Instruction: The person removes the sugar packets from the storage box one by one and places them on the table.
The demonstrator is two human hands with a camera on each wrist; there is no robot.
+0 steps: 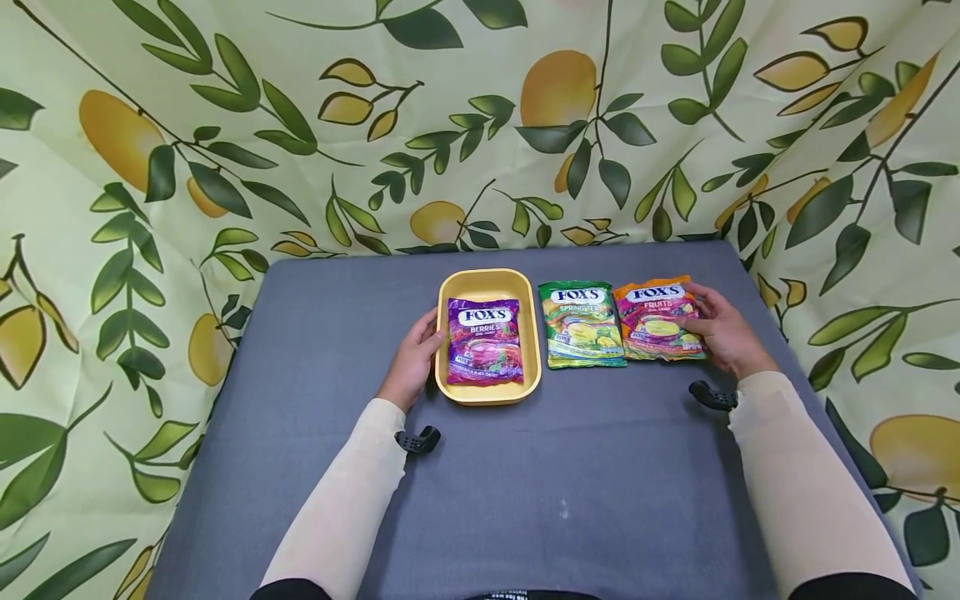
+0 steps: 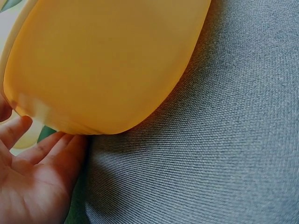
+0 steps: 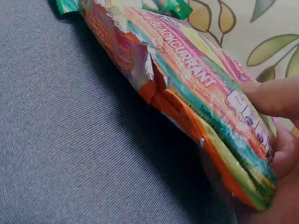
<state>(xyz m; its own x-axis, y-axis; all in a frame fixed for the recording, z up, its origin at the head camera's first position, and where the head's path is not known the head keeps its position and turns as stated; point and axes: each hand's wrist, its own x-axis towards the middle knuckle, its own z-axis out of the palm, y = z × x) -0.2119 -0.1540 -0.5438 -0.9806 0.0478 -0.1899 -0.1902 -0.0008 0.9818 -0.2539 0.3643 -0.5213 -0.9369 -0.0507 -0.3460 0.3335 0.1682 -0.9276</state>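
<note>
A yellow tray (image 1: 489,398) holds a purple bag of berries candy (image 1: 484,343) lying face up. My left hand (image 1: 412,358) grips the tray's left side, thumb at the rim; in the left wrist view the fingers (image 2: 51,147) reach along its outer wall. To the tray's right lies a green bag of spring tea candy (image 1: 582,325). Beside it, my right hand (image 1: 726,332) holds the right edge of an orange and pink bag of fruits candy (image 1: 658,321). The thumb (image 3: 275,97) presses on its printed front in the right wrist view, with the other fingers partly hidden underneath.
A grey cloth (image 1: 555,492) covers the table under everything. Curtains (image 1: 465,125) printed with leaves and fruit hang behind the table and along both sides. A black strap mount (image 1: 418,440) sits on each wrist.
</note>
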